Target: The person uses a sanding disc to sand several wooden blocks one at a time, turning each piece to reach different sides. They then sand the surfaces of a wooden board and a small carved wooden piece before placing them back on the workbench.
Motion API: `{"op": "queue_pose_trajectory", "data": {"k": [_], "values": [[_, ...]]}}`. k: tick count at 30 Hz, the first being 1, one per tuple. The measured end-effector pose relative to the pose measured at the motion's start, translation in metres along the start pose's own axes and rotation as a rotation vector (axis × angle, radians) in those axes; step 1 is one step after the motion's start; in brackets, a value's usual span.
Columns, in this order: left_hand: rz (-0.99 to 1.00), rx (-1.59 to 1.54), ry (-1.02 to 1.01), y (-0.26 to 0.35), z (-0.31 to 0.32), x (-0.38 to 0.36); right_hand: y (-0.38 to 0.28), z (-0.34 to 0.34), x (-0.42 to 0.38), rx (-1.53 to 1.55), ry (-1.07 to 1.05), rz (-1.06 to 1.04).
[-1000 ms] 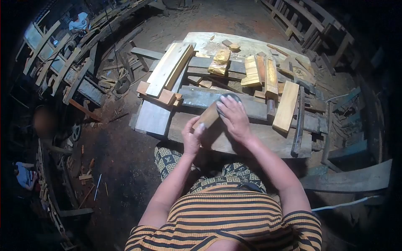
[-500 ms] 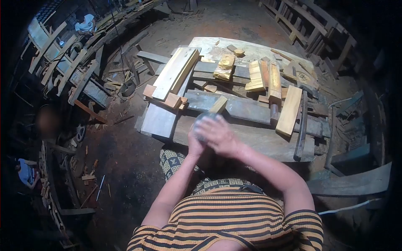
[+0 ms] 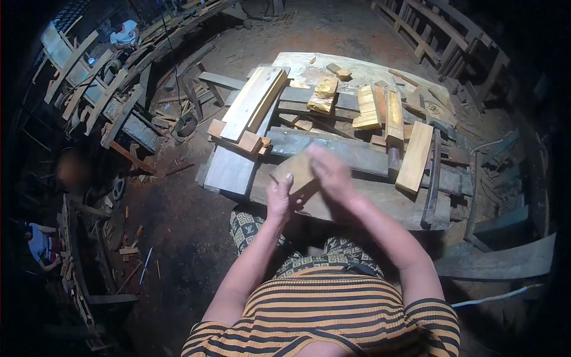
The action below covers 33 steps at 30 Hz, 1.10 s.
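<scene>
My left hand (image 3: 281,197) grips the lower left edge of a flat brown piece (image 3: 295,171), its thumb on top. The piece is tilted above the near edge of the workbench (image 3: 380,205); its material is unclear. My right hand (image 3: 333,177) is at the right side of the piece, smeared by motion, so its fingers cannot be read. A pale plank (image 3: 253,101) and a crosswise wooden block (image 3: 241,141) lie at the bench's left. Yellowish blocks (image 3: 415,156) rest on the right.
A long dark curved bar (image 3: 432,178) lies at the bench's right. Farther back are a rough yellow block (image 3: 323,94) and a broad light board (image 3: 369,66). Two other people (image 3: 125,34) (image 3: 41,243) are at the left. Timber racks (image 3: 440,35) stand at the back right.
My hands have moved apart from their overlapping position. The dark object between them no longer shows, and the flat brown piece is now exposed. The view has shifted slightly.
</scene>
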<state>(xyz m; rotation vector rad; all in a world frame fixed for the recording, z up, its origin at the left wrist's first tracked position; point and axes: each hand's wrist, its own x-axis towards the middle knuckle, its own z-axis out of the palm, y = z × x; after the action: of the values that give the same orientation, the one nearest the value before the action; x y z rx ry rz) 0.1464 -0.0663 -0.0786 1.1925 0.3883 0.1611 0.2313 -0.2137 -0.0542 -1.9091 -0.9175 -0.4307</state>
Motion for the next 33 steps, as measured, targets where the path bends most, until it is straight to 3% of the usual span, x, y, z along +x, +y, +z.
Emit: {"op": "queue_pose_trajectory", "data": {"k": [2,4,5,8,10,11,13,14,16,17,19,21,22,23,24,26,27,30,33], "values": [[0.043,-0.034,0.009,-0.009,-0.003,0.007,0.014,-0.003,0.003,-0.123,0.087,0.038],[0.13,-0.106,0.029,-0.027,-0.009,0.02,0.021,0.003,-0.009,-0.201,-0.152,0.136],[0.175,-0.141,0.041,-0.036,-0.012,0.028,0.02,0.022,-0.027,-0.351,-0.066,-0.043],[0.255,-0.2,0.075,-0.044,-0.021,0.032,-0.031,0.021,-0.037,-0.208,-0.18,-0.145],[0.101,-0.172,-0.054,-0.03,-0.027,0.022,-0.036,0.022,-0.035,-0.041,-0.328,-0.15],[0.145,-0.276,-0.105,-0.024,-0.019,0.02,-0.016,0.024,-0.027,-0.096,-0.308,-0.163],[-0.188,-0.198,-0.088,-0.01,-0.025,0.013,0.029,0.035,-0.015,-0.368,-0.07,-0.016],[-0.183,-0.198,-0.091,-0.01,-0.024,0.013,0.032,0.035,-0.007,-0.371,-0.066,-0.02],[-0.07,-0.155,-0.124,-0.012,-0.022,0.009,0.025,0.036,0.007,-0.288,-0.154,0.132],[-0.071,-0.157,-0.128,-0.024,-0.023,0.017,0.008,0.042,0.004,-0.177,-0.202,0.098],[0.328,-0.057,0.097,-0.046,-0.023,0.032,-0.021,0.062,-0.01,-0.134,-0.154,-0.224],[0.366,-0.058,0.04,-0.032,-0.022,0.018,-0.021,0.053,0.001,-0.045,-0.247,-0.165],[0.13,-0.188,-0.017,-0.017,-0.021,0.014,-0.015,0.047,0.008,0.042,-0.34,-0.107],[-0.107,-0.318,-0.073,-0.01,-0.02,0.013,0.014,0.048,0.006,-0.149,-0.191,-0.102],[-0.146,-0.403,-0.159,-0.012,-0.022,0.017,0.036,0.041,0.008,-0.279,-0.088,-0.098],[-0.125,-0.249,-0.064,-0.003,-0.011,0.012,0.058,0.021,0.021,0.039,-0.247,0.427],[-0.106,-0.099,0.035,0.0,-0.007,0.01,0.05,0.011,0.021,0.036,-0.244,0.427],[-0.176,-0.373,0.027,-0.007,-0.016,0.019,0.023,-0.006,0.008,0.002,0.055,0.236],[-0.286,-0.523,-0.067,-0.026,-0.033,0.034,-0.005,0.01,-0.018,-0.299,-0.013,0.018]]}}
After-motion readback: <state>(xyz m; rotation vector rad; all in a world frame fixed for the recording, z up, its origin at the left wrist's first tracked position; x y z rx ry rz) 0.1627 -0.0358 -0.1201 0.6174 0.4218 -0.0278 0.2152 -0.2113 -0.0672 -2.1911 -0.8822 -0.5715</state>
